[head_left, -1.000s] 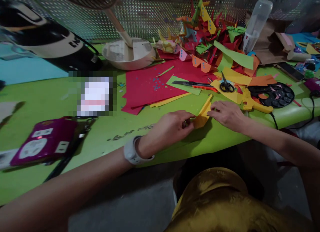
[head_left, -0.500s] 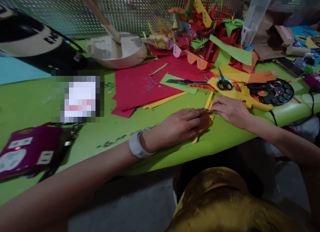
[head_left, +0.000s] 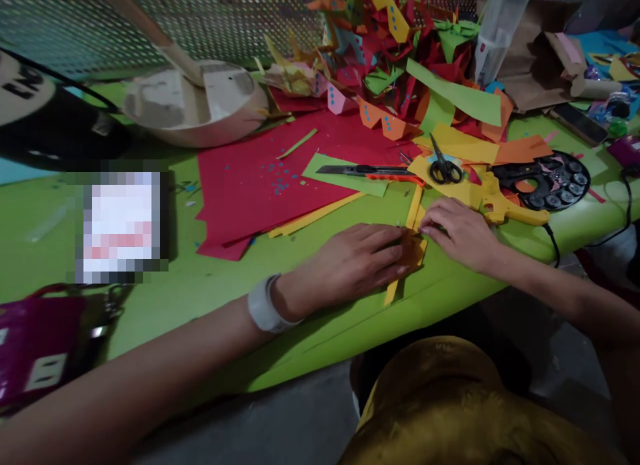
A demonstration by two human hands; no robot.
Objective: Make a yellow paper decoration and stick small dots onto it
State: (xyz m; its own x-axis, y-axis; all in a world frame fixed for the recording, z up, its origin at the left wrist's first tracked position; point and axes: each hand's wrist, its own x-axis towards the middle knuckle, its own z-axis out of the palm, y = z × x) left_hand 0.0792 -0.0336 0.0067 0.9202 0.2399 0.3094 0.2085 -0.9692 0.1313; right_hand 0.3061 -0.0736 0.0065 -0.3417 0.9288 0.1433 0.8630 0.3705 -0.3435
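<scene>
A yellow-orange paper piece [head_left: 414, 251] lies under and between my hands near the table's front edge, with a narrow yellow paper strip [head_left: 414, 206] running past it. My left hand [head_left: 367, 255], with a pale band at the wrist, holds the paper from the left, its fingers bent over it. From the right, my right hand [head_left: 455, 230] pinches the paper's edge with thumb and fingers. Part of the paper is hidden beneath the left fingers. Just beyond the hands are a box cutter [head_left: 370, 171] and black scissors [head_left: 445, 165].
Red sheets [head_left: 240, 185] with blue bits lie left of centre. Behind stands a heap of colourful folded paper [head_left: 395, 71]. A yellow glue gun [head_left: 515, 210] and a black round palette [head_left: 570, 185] are at right; a pale bowl [head_left: 225, 128] and purple power strip [head_left: 45, 345] at left.
The view has shifted, so objects at the left sit farther left. Both hands stay at the paper, with only slight finger movement.
</scene>
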